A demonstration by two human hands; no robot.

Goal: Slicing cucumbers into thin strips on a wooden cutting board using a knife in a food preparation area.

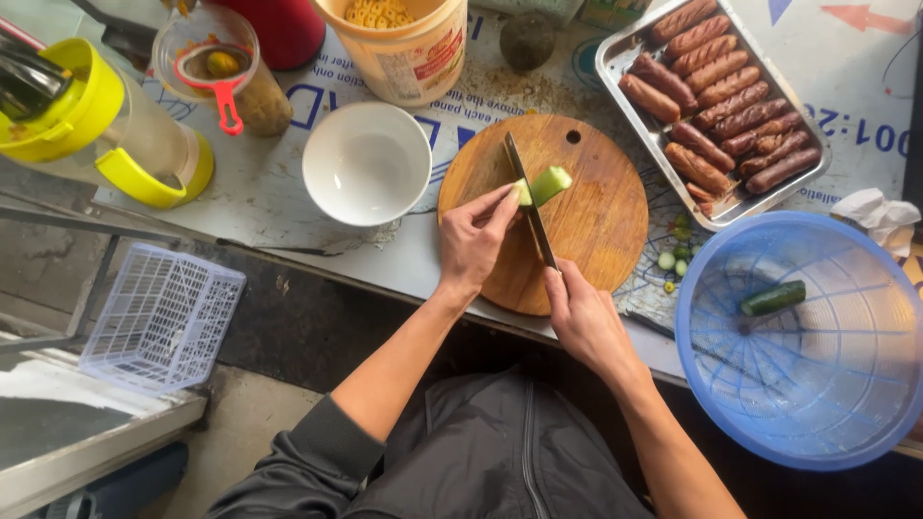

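A peeled cucumber piece (549,183) lies on a round wooden cutting board (596,216). My left hand (473,237) pins its near end with the fingertips. My right hand (580,309) grips the handle of a knife (525,197), whose blade rests across the cucumber just beside my left fingers. Both forearms reach in from the bottom of the view.
An empty white bowl (366,162) sits left of the board. A metal tray of sausages (716,101) is at the upper right. A blue colander (808,338) holds one cucumber (772,298). Cucumber scraps (673,258), a yellow tub (404,43) and a white basket (162,317) surround.
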